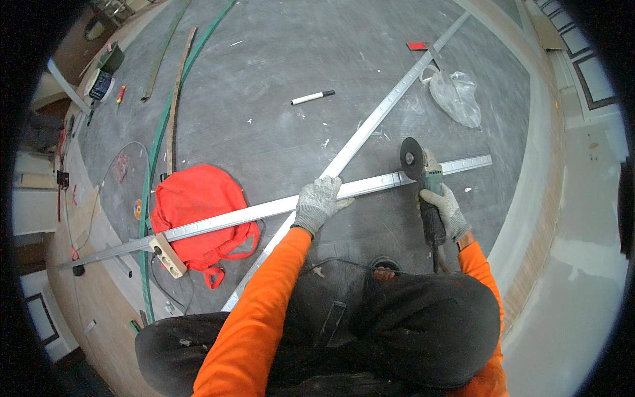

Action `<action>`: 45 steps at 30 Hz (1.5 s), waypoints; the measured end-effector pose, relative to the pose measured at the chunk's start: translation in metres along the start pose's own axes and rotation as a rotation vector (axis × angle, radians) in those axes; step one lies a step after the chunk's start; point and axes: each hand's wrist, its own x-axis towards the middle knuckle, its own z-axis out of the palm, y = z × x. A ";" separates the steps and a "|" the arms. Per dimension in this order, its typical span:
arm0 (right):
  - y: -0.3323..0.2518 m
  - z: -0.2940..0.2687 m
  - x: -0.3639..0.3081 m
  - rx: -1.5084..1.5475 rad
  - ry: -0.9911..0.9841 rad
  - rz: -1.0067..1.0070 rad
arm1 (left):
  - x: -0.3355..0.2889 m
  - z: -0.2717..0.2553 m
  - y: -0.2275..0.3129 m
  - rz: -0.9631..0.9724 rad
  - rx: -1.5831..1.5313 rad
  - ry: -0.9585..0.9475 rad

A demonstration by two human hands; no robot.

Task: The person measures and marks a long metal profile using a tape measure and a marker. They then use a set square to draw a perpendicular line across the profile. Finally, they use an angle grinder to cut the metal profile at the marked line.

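My gloved right hand [448, 210] is wrapped around an angle grinder [432, 185], whose dark cutting disc [409, 162] stands upright at the metal profile [264, 209]. Close by the disc, dark lines cross the profile; I cannot tell whether the disc touches it. My gloved left hand [319, 204] grips that same profile, thumb along its near side, where it crosses a second metal profile [367, 129]. This second one runs diagonally from near my legs to the far right.
A red bag [198, 198] lies beneath the profile's left part, beside a power strip [170, 258]. Farther off are a marker [312, 98], a clear plastic bag [456, 99], a red-handled tool [418, 46] and green strips [159, 132]. A cable [344, 261] runs by my legs.
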 end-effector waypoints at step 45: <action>0.023 -0.009 0.015 -0.095 0.014 -0.007 | 0.007 0.006 -0.002 -0.026 0.011 0.050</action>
